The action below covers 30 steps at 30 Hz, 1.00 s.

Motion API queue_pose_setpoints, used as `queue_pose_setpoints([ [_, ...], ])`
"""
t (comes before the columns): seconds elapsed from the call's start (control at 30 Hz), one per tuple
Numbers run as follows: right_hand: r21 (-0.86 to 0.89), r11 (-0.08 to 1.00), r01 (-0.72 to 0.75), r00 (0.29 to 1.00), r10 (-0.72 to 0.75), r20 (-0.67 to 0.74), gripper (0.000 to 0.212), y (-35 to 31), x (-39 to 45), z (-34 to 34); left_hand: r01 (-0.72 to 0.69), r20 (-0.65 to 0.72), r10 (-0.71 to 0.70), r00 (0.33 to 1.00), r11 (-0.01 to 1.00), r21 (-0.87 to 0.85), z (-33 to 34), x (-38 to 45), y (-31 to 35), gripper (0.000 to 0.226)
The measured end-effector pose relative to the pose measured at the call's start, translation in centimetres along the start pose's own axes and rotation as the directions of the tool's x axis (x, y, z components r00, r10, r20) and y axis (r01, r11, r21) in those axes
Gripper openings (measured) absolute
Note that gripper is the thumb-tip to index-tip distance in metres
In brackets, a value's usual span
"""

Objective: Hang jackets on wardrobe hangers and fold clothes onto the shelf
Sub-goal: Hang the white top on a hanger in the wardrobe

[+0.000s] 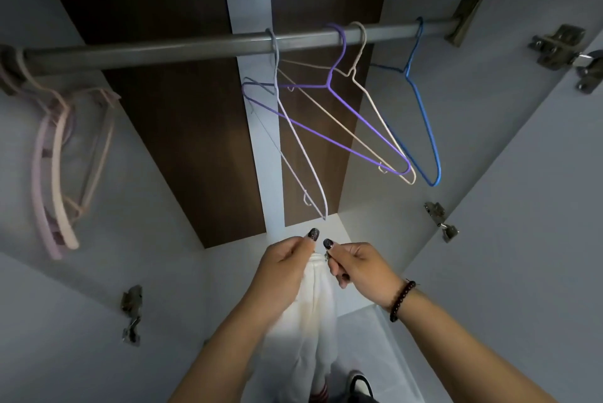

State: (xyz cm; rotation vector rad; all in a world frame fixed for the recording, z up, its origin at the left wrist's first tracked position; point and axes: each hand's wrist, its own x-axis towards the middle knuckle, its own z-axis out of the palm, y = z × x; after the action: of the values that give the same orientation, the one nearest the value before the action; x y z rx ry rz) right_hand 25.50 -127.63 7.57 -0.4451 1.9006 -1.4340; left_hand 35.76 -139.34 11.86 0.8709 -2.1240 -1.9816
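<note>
Now a white garment (313,308) is held up below the rail (202,45), pinched at its top edge by the left hand (284,272) and the right hand (355,269), and it hangs down between the forearms. For a clean hang, the top edge is best kept taut and level, and one grip freed only once a hanger (306,154) is picked. Four wire hangers are counted on the rail: pale lilac, purple, cream and blue. A pink bunch (58,174) at the left cannot be counted. One garment is seen.
</note>
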Motion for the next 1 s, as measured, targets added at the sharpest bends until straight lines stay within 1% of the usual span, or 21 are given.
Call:
queue_pose_setpoints([
  [0.07,0.04,0.999,0.005,1.0,-0.004,-0.006,0.052,0.3,-0.4,0.1,-0.008,-0.001,0.008,1.0,1.0,-0.01,0.1,-0.3,0.7,0.046],
  [0.13,0.113,0.993,-0.021,1.0,0.022,-0.014,0.052,0.7,-0.8,0.1,0.033,-0.017,-0.033,0.999,0.999,-0.035,0.1,-0.6,1.1,0.047],
  [0.23,0.091,0.995,-0.048,0.997,0.054,-0.062,0.051,1.9,-1.4,-0.3,0.041,-0.057,-0.046,0.997,0.996,-0.082,-0.2,-1.0,1.7,0.032],
  [0.27,0.075,0.996,-0.055,0.994,0.061,-0.085,0.051,2.4,-1.5,-0.6,0.033,-0.059,-0.039,0.998,0.994,-0.099,-0.4,-1.1,1.8,0.031],
  [0.33,0.052,0.997,-0.062,0.986,0.069,-0.154,0.049,3.2,-1.7,-1.5,-0.003,-0.053,-0.003,0.999,0.992,-0.123,-0.9,-1.2,1.8,0.036],
  [0.43,0.008,0.999,-0.04,0.964,0.041,-0.264,0.048,4.4,-1.2,-2.9,-0.061,-0.052,0.053,0.997,0.985,-0.161,-1.1,-1.5,2.2,0.043],
  [0.5,-0.011,1.0,-0.028,0.954,0.023,-0.299,0.051,4.8,-0.7,-3.2,-0.09,-0.053,0.082,0.995,0.981,-0.174,-1.1,-1.7,2.5,0.042],
  [0.57,0.011,1.0,0.015,0.943,-0.01,-0.333,0.051,4.7,-0.3,-2.8,-0.101,-0.055,0.092,0.994,0.979,-0.176,-1.2,-1.7,2.6,0.044],
  [0.63,-0.027,0.997,0.065,0.92,-0.071,-0.385,0.045,4.1,-0.1,-2.2,-0.105,-0.055,0.097,0.994,0.978,-0.178,-1.3,-1.8,2.8,0.047],
  [0.73,-0.072,0.994,0.079,0.881,-0.104,-0.461,0.036,3.5,0.1,-1.5,-0.143,-0.008,0.144,0.99,0.978,-0.15,-1.4,-2.2,3.2,0.044],
  [0.83,-0.01,0.992,0.123,0.856,-0.111,-0.505,0.034,3.0,0.4,-0.9,-0.18,0.06,0.185,0.981,0.98,-0.079,-1.1,-2.6,3.5,0.047],
  [0.9,0.036,0.991,0.126,0.835,-0.086,-0.543,0.039,2.5,0.4,-0.4,-0.221,0.046,0.223,0.974,0.974,-0.051,-1.1,-2.6,3.4,0.046],
  [1.0,0.093,0.985,0.144,0.794,-0.059,-0.606,0.042,2.2,0.4,-0.3,-0.274,-0.046,0.275,0.96,0.961,0.029,-1.6,-1.9,3.1,0.039],
])
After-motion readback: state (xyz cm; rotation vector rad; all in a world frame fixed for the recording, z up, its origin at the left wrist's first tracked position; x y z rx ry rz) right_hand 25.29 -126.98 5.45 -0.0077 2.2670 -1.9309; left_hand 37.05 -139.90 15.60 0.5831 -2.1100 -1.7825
